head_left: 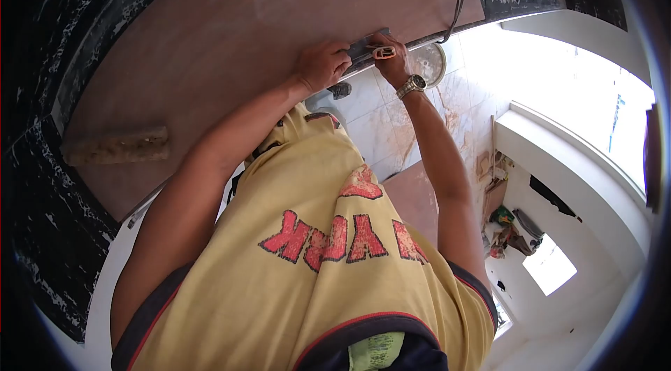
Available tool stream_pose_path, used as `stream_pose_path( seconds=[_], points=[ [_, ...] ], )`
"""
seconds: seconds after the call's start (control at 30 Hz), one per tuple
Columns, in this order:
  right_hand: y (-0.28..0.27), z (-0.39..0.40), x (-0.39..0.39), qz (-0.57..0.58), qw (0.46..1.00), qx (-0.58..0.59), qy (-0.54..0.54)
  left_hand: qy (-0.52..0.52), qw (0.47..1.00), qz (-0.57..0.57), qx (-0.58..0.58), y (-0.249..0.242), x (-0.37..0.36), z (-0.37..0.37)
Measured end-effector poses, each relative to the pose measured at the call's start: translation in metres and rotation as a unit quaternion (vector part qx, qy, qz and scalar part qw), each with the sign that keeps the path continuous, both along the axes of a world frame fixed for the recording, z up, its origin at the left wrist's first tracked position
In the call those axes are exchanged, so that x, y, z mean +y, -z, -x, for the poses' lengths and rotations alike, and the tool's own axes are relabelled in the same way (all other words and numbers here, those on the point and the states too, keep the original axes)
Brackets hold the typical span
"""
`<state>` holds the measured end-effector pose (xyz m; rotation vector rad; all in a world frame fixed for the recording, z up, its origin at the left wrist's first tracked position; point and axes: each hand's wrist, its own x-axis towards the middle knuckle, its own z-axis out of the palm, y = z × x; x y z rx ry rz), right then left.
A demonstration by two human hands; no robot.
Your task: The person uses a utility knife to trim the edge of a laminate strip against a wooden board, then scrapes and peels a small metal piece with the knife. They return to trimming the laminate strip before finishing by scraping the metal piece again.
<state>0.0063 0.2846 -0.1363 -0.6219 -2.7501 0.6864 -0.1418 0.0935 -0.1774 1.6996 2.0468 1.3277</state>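
Observation:
My left hand (323,65) rests at the edge of a large brown board (231,42), its fingers curled in. What those fingers hold, if anything, is hidden. Beside them, a dark grey flat piece (361,49) lies along the board's edge and reaches across to my other hand. My right hand (395,63), with a metal watch (412,84) on the wrist, is closed around a small tool with an orange-and-white end (384,53). The tool's working end is covered by the hand, so its kind does not show.
A long rough block (119,146) lies on the board at the left. Dark cables (458,0) hang over its right part. Below the edge are a round bucket (428,63) and a stained tiled floor (377,116). Assorted items (507,231) lie by the wall at the right.

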Motion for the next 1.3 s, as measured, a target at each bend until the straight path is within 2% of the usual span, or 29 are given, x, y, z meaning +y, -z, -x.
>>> stream_pose_path(
  seconds=[0.07, 0.1, 0.17, 0.23, 0.27, 0.3, 0.37, 0.43, 0.47, 0.57, 0.6, 0.63, 0.7, 0.77, 0.8, 0.87, 0.9, 0.97, 1.0, 1.13, 1.3],
  points=[
    [-0.013, -0.006, 0.011, 0.019, 0.999, -0.012, 0.036, -0.004, 1.0, 0.007, -0.003, -0.003, -0.003, 0.001],
    [0.008, -0.015, 0.032, 0.02, 0.999, 0.015, 0.042, -0.004, 1.0, 0.011, -0.006, -0.005, -0.003, 0.001],
    [0.0, -0.017, 0.042, 0.004, 0.999, 0.0, 0.032, 0.002, 1.0, 0.017, -0.011, -0.005, -0.002, -0.001],
    [-0.017, -0.006, 0.019, 0.033, 0.999, 0.014, 0.014, 0.01, 1.0, 0.017, -0.013, -0.002, 0.001, 0.0],
    [-0.02, 0.0, 0.007, 0.082, 0.997, 0.011, -0.004, 0.008, 1.0, 0.022, -0.011, -0.003, 0.003, 0.002],
    [-0.015, 0.002, 0.0, 0.07, 0.997, 0.002, -0.036, 0.007, 1.0, 0.028, -0.01, -0.004, 0.001, 0.002],
    [0.015, -0.01, 0.009, 0.09, 0.995, 0.024, -0.025, 0.005, 0.999, 0.035, -0.011, -0.005, -0.001, 0.002],
    [0.007, -0.015, 0.025, 0.058, 0.998, -0.028, 0.015, -0.001, 0.999, 0.034, -0.019, -0.007, -0.002, 0.0],
    [0.012, -0.015, 0.035, 0.061, 0.998, -0.001, -0.001, 0.001, 0.999, 0.038, -0.023, -0.007, -0.004, 0.0],
    [-0.01, -0.008, 0.02, 0.05, 0.998, -0.029, -0.011, 0.009, 0.999, 0.04, -0.026, -0.003, 0.0, -0.001],
    [-0.006, -0.004, 0.01, 0.073, 0.996, 0.014, -0.043, 0.008, 0.999, 0.038, -0.02, -0.003, 0.0, 0.001],
    [-0.008, -0.004, 0.0, 0.078, 0.996, -0.023, -0.042, 0.007, 0.999, 0.038, -0.016, -0.004, -0.001, 0.001],
    [-0.004, -0.005, 0.006, 0.073, 0.995, 0.015, -0.062, 0.003, 0.999, 0.045, -0.017, -0.008, -0.001, 0.003],
    [-0.004, -0.011, 0.026, 0.02, 0.999, -0.03, 0.018, 0.001, 0.998, 0.05, -0.025, -0.009, -0.004, 0.002],
    [0.007, -0.018, 0.04, 0.027, 0.999, 0.007, 0.029, 0.003, 0.998, 0.05, -0.031, -0.008, -0.005, 0.0],
    [0.01, -0.02, 0.05, 0.221, 0.959, 0.078, 0.16, 0.007, 0.999, 0.036, -0.034, -0.005, 0.0, 0.001],
    [-0.014, -0.016, 0.042, 0.311, 0.917, 0.11, 0.225, 0.009, 0.999, 0.029, -0.034, 0.0, -0.002, 0.001],
    [-0.04, -0.013, 0.035, 0.522, 0.784, 0.181, 0.283, 0.006, 0.999, 0.023, -0.035, -0.002, 0.0, 0.001],
    [-0.046, -0.013, 0.032, 0.617, 0.694, 0.212, 0.306, 0.003, 0.999, 0.027, -0.037, -0.007, -0.002, 0.0],
    [-0.056, -0.012, 0.015, 0.716, 0.584, 0.259, 0.282, 0.005, 0.998, 0.037, -0.05, -0.007, -0.003, 0.0],
    [-0.071, -0.009, 0.001, 0.729, 0.558, 0.28, 0.28, 0.003, 1.0, 0.021, -0.017, -0.002, -0.003, 0.001]
  ],
)
